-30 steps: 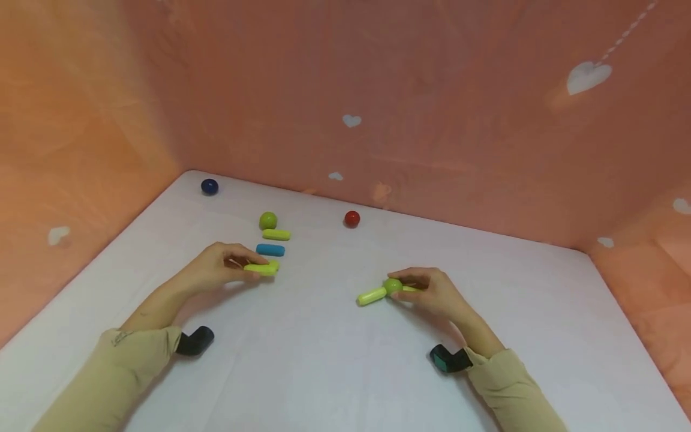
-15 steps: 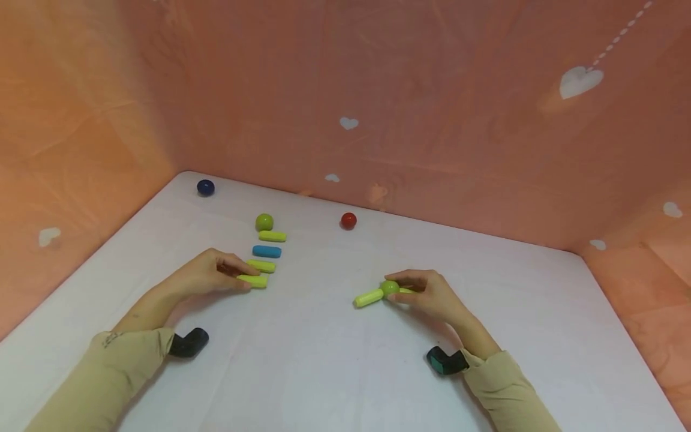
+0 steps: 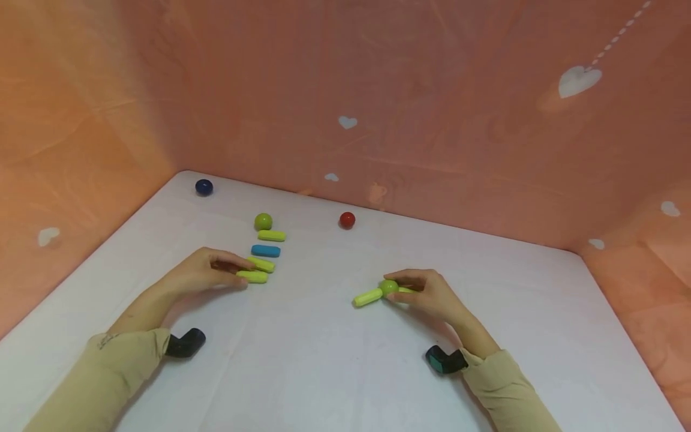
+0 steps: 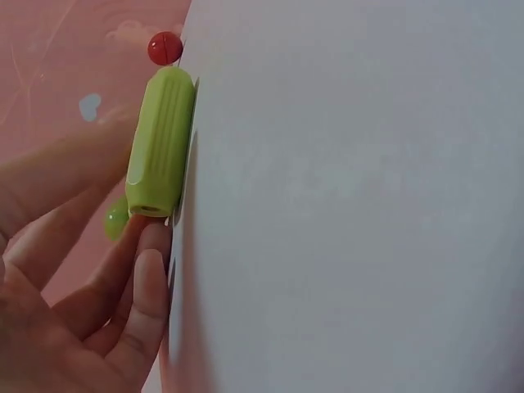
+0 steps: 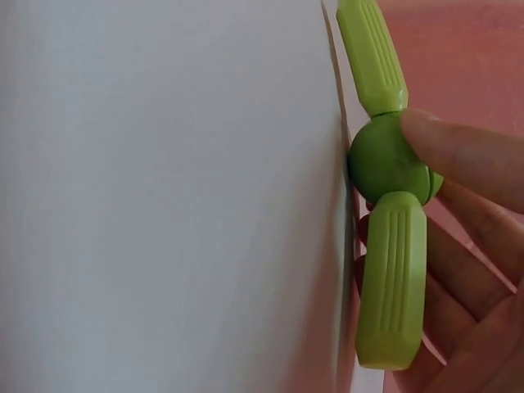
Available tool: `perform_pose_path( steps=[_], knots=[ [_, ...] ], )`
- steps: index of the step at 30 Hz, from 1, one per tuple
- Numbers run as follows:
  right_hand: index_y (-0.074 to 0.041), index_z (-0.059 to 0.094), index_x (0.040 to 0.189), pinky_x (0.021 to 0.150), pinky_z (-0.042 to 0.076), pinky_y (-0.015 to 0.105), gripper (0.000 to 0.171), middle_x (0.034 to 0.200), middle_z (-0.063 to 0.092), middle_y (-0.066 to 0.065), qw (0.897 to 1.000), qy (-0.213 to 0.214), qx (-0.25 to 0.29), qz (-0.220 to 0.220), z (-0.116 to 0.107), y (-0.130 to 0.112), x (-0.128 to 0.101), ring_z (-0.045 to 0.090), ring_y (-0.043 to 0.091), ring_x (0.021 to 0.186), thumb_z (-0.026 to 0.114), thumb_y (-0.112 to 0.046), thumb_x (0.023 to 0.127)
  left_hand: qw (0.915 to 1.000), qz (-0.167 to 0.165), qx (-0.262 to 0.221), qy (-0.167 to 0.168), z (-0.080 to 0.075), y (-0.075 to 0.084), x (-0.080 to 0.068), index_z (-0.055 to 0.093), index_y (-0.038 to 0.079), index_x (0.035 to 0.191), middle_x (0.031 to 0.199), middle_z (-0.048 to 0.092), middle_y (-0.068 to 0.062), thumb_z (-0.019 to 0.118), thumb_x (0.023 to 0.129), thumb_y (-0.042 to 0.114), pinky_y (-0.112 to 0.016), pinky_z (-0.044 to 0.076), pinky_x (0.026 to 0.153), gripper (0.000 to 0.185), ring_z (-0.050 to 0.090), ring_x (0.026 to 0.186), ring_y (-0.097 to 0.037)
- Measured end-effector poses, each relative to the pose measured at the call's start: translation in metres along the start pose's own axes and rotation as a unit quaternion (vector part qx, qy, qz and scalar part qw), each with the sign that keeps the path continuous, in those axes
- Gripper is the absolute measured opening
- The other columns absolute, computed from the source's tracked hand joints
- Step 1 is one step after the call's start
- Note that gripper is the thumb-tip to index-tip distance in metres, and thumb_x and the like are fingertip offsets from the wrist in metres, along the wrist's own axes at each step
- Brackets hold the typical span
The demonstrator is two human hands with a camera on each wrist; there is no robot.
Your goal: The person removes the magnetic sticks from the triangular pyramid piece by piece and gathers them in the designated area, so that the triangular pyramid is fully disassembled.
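My left hand (image 3: 197,273) pinches at the left ends of two yellow-green building-toy rods lying side by side. Its thumb is at the near rod (image 3: 252,276), and its forefinger reaches the far rod (image 3: 263,264). Large in the left wrist view, a ribbed yellow-green rod (image 4: 164,143) shows a hole in its end. My right hand (image 3: 432,293) grips a green ball (image 3: 388,288) between thumb and fingers. Two yellow-green rods stick out from that ball, one to the left (image 3: 368,297) and one toward the palm (image 5: 391,282).
Beyond my left hand lie a blue rod (image 3: 266,251), another yellow-green rod (image 3: 272,236) and a green ball (image 3: 263,221). A red ball (image 3: 347,220) and a dark blue ball (image 3: 204,187) sit farther back on the white table (image 3: 313,360). Pink cloth (image 3: 432,150) rises behind.
My left hand has drawn nearer to me, bringing one rod apart from the other, then edged it back toward that rod. The right hand keeps its grip on the ball.
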State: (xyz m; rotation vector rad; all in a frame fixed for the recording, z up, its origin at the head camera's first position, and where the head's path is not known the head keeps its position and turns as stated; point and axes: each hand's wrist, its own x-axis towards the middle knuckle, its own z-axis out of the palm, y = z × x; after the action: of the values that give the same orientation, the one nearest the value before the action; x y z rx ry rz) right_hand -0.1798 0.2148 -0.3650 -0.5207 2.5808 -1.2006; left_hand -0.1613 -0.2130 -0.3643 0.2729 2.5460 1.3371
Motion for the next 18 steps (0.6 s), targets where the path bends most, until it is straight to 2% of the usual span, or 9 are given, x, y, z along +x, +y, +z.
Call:
perform_pose_path(
  steps=[5,7,12,14,18],
  knots=[
    [-0.014,0.069,0.118,0.090,0.052,0.040,0.036,0.118,0.067,0.005,1.000,0.000,0.000,0.000,0.002,-0.001,0.000,0.062,0.022,0.108,0.073,-0.025,0.085,0.9991,0.002,0.031,0.028,0.001,0.003,-0.001,0.069,0.004,0.115,0.114,0.069,-0.013,0.073,0.085,0.027,-0.021,0.048,0.077,0.038,0.058,0.094,-0.014],
    [-0.014,0.069,0.118,0.091,0.052,0.040,0.035,0.118,0.067,0.005,1.000,0.000,0.003,-0.001,0.002,-0.002,0.000,0.062,0.023,0.108,0.073,-0.025,0.085,0.9984,-0.013,0.037,0.041,0.001,0.007,0.000,0.069,0.004,0.114,0.108,0.069,-0.011,0.072,0.086,0.027,-0.023,0.048,0.074,0.037,0.058,0.091,-0.014],
    [-0.012,0.069,0.117,0.090,0.051,0.037,0.036,0.115,0.068,0.005,1.000,0.008,0.005,-0.006,0.002,-0.003,0.001,0.062,0.021,0.107,0.074,-0.024,0.084,0.9942,-0.057,0.017,0.090,0.004,0.023,0.003,0.069,0.003,0.113,0.099,0.066,-0.009,0.069,0.088,0.032,-0.025,0.048,0.069,0.038,0.054,0.086,-0.017],
    [-0.010,0.069,0.117,0.090,0.050,0.035,0.037,0.114,0.069,0.005,1.000,0.014,0.002,-0.011,0.003,-0.003,0.001,0.062,0.021,0.107,0.075,-0.023,0.084,0.9931,-0.058,0.012,0.101,0.007,0.028,0.007,0.069,0.004,0.113,0.102,0.066,-0.010,0.069,0.088,0.035,-0.025,0.046,0.070,0.040,0.054,0.088,-0.019],
    [-0.010,0.069,0.117,0.090,0.050,0.035,0.037,0.114,0.069,0.004,1.000,0.023,-0.001,-0.012,0.003,-0.004,0.003,0.062,0.020,0.106,0.075,-0.023,0.083,0.9948,-0.031,0.022,0.094,0.017,0.034,0.016,0.071,0.006,0.110,0.109,0.067,-0.012,0.069,0.087,0.035,-0.027,0.044,0.075,0.037,0.057,0.094,-0.021]
  ],
)
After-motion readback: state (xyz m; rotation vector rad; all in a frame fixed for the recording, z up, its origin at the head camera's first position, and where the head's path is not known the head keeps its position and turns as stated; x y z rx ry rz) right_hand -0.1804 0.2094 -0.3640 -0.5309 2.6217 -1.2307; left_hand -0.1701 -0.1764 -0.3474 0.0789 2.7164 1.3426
